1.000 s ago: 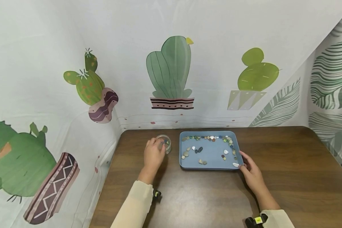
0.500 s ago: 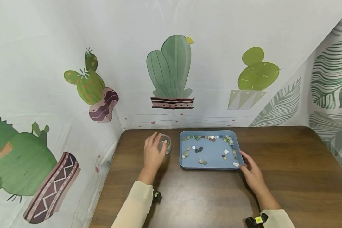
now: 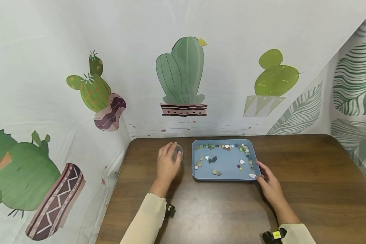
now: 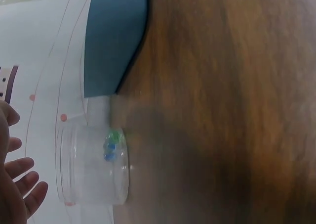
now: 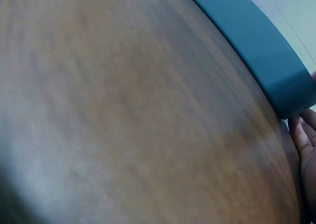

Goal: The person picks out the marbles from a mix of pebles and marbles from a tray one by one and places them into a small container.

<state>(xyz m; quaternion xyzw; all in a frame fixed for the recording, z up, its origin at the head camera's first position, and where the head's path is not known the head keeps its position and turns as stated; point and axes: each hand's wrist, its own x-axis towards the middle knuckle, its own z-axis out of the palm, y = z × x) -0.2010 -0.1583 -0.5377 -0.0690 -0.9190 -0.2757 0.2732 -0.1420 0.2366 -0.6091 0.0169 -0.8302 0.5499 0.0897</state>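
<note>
A: Left hand (image 3: 167,164), quick. Grip?

B: Loose. Fingers were apart and lightly bent by the mouth of the clear jar (image 4: 91,167); no piece showed in them.

A: Jar position?

B: Upright on the bench (image 3: 207,210), just left of the blue tray (image 3: 227,162). Green marble (image 4: 115,136) and blue marbles (image 4: 109,156) sat low inside.

A: Right hand (image 3: 271,188)?

B: Grip was on the tray, thumb and fingers around its near right corner.

A: Tray contents?

B: Marbles and pebbles lined the far and right walls. Dark pebble (image 3: 214,159) lay left of middle; white stone (image 3: 252,175) sat in the corner beside the right thumb.

A: Risks?

B: My call: a knuckle catching the jar's rim could have tipped it, and round marbles would have rolled across the bench. A tug from the right hand could have jolted the lined-up marbles out of place. Also, a slipping thumb might have nudged that white stone.
</note>
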